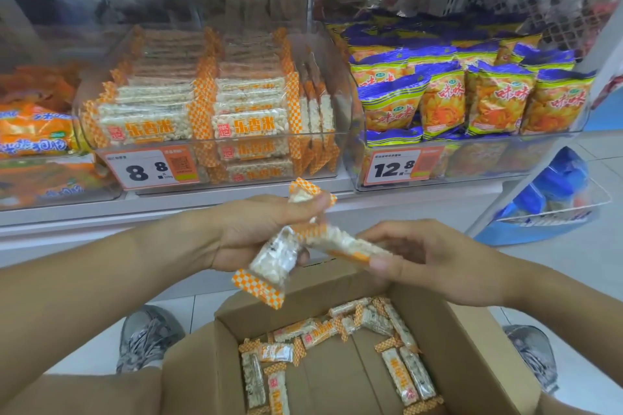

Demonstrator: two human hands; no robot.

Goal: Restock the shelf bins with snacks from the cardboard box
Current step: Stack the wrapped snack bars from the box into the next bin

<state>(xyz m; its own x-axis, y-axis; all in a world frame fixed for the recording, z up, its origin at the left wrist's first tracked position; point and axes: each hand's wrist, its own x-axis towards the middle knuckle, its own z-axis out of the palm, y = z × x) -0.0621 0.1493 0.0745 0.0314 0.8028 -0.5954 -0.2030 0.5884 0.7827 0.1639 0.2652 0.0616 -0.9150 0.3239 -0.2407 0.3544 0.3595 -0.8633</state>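
An open cardboard box (472, 347) sits low in front of me, with several puffed-rice bars (401, 377) in orange-checked wrappers lying on its bottom. My left hand (249, 229) grips one such bar (276, 259) upright above the box. My right hand (435, 259) pinches a second bar (344, 242) by its end, and that bar touches the first. Straight ahead on the shelf, a clear bin (323, 158) is stacked with the same rice bars (151, 118) and carries an 8.8 price tag (148, 168).
To the right, another clear bin (472, 162) holds yellow-and-purple chip bags (499, 98); to the left lie orange snack bags (33, 131). A wire basket of blue packs (553, 192) hangs at the right. My two grey shoes (148, 337) flank the box on the tiled floor.
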